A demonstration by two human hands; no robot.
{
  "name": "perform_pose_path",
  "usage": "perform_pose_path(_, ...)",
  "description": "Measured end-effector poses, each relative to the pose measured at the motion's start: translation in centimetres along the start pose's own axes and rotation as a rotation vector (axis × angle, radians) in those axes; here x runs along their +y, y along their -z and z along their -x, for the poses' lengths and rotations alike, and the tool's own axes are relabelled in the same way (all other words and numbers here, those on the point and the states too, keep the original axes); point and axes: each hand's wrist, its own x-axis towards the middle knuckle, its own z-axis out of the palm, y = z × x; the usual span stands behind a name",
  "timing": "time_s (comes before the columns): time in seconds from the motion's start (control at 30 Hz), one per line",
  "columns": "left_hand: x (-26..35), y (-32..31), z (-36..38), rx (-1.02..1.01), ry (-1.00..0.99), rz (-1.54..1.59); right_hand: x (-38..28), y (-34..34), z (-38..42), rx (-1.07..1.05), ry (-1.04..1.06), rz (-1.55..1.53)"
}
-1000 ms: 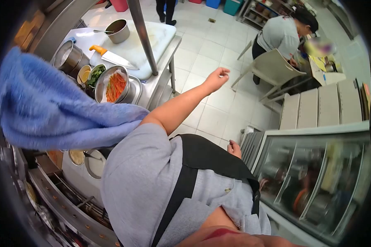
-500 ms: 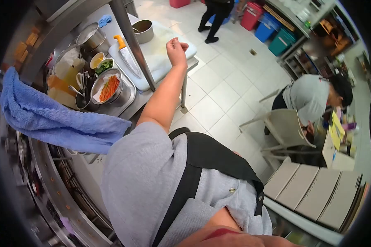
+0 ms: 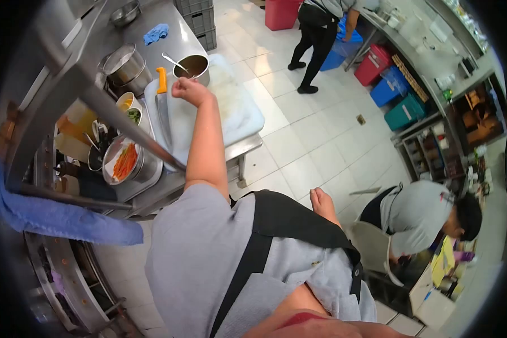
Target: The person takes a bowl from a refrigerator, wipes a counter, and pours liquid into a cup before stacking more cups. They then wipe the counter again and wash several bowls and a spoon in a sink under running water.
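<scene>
My left hand (image 3: pixel 190 92) is over the white cutting board (image 3: pixel 239 110), its fingers curled together; whatever they may hold is too small to make out. Just beyond it stands a metal pot (image 3: pixel 199 63) with brown liquid and a spoon (image 3: pixel 173 61) leaning out. A knife with an orange handle (image 3: pixel 161 80) lies beside the hand on the board's left side. My right hand (image 3: pixel 319 201) shows past the edge of my black apron, loosely closed, with nothing visible in it.
Left of the board are a bowl of orange strips (image 3: pixel 125 162), a cup of greens (image 3: pixel 133 115) and stacked metal pots (image 3: pixel 124 65). A metal post (image 3: pixel 124 129) crosses before them. A blue towel (image 3: pixel 73 217) hangs nearby. One person (image 3: pixel 417 217) bends over a table; another (image 3: pixel 315 42) stands by bins.
My left hand has moved left, from the board's far side to near the pot and the knife handle. My right hand has come into clear sight. The view has shifted.
</scene>
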Motion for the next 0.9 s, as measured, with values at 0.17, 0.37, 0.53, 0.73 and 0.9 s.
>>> perform_pose_path(0.17, -2.3, -0.7, -3.2, 0.104, -0.214, -0.146, -0.1, 3.6, -9.7, 0.044, 0.111, -0.101)
perform_pose_path(0.37, -2.8, 0.7, -5.3, 0.154, -0.228, -0.492, -4.8, 1.8, -18.5, -0.128, 0.288, -0.364)
perform_pose_path(0.53, -2.4, 2.3, -5.7, -0.013, 0.091, -0.439, -9.0, 0.4, -22.3, -0.471, 0.539, -0.181)
perform_pose_path(0.73, 0.4, 3.6, -4.2, 0.072, 0.102, -0.509, -7.4, 4.6, -28.4, -0.703, 0.711, -0.006)
perform_pose_path(0.9, 3.8, 8.2, -4.4, 0.036, 0.222, -0.662, -1.5, 9.6, -38.3, -0.61, 0.637, 0.08)
